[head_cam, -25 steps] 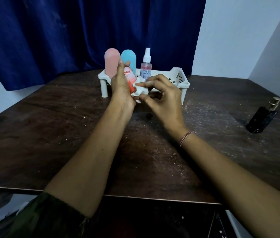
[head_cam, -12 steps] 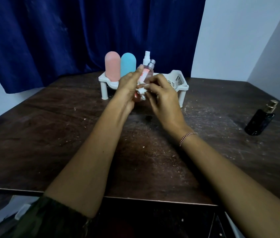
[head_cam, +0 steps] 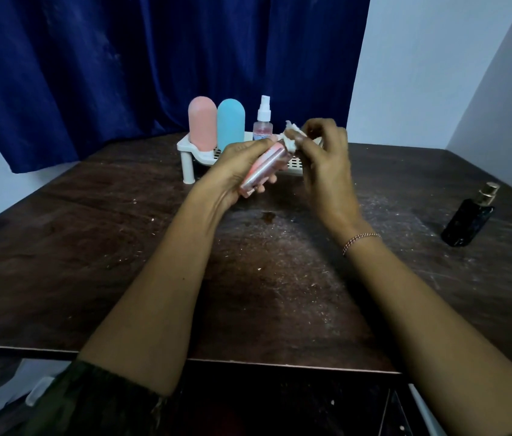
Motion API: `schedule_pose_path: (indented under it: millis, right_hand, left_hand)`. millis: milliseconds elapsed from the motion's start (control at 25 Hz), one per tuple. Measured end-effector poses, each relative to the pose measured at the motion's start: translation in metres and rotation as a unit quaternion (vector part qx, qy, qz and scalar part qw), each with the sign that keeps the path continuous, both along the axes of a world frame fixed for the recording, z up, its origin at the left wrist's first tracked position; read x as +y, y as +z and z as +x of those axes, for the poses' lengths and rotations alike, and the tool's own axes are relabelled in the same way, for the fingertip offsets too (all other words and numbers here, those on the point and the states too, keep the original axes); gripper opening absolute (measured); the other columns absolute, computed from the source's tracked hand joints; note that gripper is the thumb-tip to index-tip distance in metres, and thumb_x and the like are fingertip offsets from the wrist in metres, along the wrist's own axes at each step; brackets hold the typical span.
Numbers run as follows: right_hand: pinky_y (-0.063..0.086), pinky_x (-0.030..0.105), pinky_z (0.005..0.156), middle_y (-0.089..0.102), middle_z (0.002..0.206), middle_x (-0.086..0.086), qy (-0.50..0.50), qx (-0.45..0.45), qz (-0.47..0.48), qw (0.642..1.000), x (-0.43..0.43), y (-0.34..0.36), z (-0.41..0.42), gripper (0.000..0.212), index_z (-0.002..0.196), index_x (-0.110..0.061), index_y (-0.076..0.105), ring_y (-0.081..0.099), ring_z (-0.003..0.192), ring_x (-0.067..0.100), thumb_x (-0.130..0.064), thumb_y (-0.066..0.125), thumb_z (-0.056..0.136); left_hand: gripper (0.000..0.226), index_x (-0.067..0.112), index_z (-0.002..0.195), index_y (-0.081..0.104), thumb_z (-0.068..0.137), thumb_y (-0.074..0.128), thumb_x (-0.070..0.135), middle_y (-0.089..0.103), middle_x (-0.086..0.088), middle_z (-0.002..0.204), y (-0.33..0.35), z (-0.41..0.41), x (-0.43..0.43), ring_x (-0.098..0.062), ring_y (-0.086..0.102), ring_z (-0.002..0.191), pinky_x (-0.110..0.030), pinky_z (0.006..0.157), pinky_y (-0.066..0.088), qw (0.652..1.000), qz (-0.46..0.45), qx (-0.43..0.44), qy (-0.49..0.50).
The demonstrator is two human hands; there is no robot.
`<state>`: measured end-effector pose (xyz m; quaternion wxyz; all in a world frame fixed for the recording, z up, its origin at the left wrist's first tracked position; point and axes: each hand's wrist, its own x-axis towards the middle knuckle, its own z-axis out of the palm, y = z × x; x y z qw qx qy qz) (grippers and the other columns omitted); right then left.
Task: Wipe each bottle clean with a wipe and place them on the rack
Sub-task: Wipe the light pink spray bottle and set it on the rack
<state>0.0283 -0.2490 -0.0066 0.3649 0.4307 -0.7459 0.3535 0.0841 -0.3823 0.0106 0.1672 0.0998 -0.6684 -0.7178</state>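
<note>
bottle [head_cam: 262,166] tilted lower, held in left grip [head_cam: 236,171]; right grip [head_cam: 327,165] pinches wipe [head_cam: 291,138]; dusty table [head_cam: 91,247], blue curtain [head_cam: 122,73].

Pink bottle [head_cam: 262,166] gone from near-upright to a steep slant, base toward the near edge of the table [head_cam: 91,247], cap end up and right. Left hand [head_cam: 236,171] rolled palm-up, now gripping the lower body. Right hand [head_cam: 327,165] lifted; wipe [head_cam: 291,138] moved from mid-body to the cap end, pinched there.

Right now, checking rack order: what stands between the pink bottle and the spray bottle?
The blue bottle, upright on the rack; the head view shows it.
</note>
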Motion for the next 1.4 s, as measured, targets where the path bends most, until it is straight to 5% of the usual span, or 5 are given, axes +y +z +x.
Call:
schedule_pose_path:
  millis: [520,760,960,1160,1400]
  right_hand:
    - [0.033,0.023,0.076,0.043,0.112,0.01,0.03,-0.008,0.221,0.975,0.009,0.005,-0.012,0.019,0.108,-0.008,0.044,0.04,0.097,0.016,-0.004,0.05,0.09]
    - [0.029,0.023,0.067,0.04,0.088,0.004,0.084,-0.06,0.137,0.985,0.015,0.008,-0.011,0.011,0.091,-0.007,0.041,0.038,0.078,0.013,-0.012,0.035,0.098]
    - [0.034,0.027,0.063,0.052,0.081,0.012,0.1,-0.204,0.015,0.974,0.014,0.003,-0.011,0.03,0.094,0.002,0.046,0.047,0.073,0.018,-0.023,0.031,0.101]
    - [0.046,0.023,0.067,0.061,0.093,0.011,0.239,-0.459,-0.166,0.839,0.007,0.001,-0.016,0.029,0.103,-0.002,0.057,0.055,0.073,0.011,-0.021,0.035,0.1]
    - [0.052,0.016,0.069,0.07,0.082,0.004,0.356,-0.547,-0.245,0.717,0.012,0.006,-0.014,0.021,0.09,-0.001,0.064,0.065,0.077,0.008,-0.012,0.046,0.095]
  left_hand:
    - [0.026,0.012,0.08,0.068,0.086,0.063,0.037,0.062,0.002,0.045,0.007,0.008,-0.008,-0.005,0.052,0.035,-0.015,0.033,0.039,0.979,-0.202,-0.007,0.025]
    - [0.055,0.007,0.088,0.07,0.059,0.073,0.053,0.065,-0.003,0.06,0.003,0.006,-0.007,-0.011,0.054,0.046,-0.017,0.039,0.041,0.976,-0.214,0.014,-0.031]
    - [0.026,0.018,0.085,0.065,0.065,0.081,0.024,0.065,0.003,0.074,0.002,0.0,0.001,0.001,0.057,0.053,-0.016,0.048,0.046,0.965,-0.252,0.04,-0.058]
    - [0.009,0.021,0.087,0.068,0.08,0.072,0.025,0.068,0.006,0.08,-0.004,-0.005,-0.009,-0.005,0.062,0.075,-0.026,0.076,0.052,0.957,-0.276,0.091,-0.019]
    - [0.02,0.015,0.108,0.063,0.088,0.062,0.013,0.066,0.005,0.1,-0.007,-0.006,-0.009,-0.001,0.06,0.096,-0.019,0.093,0.046,0.948,-0.281,0.136,-0.055]
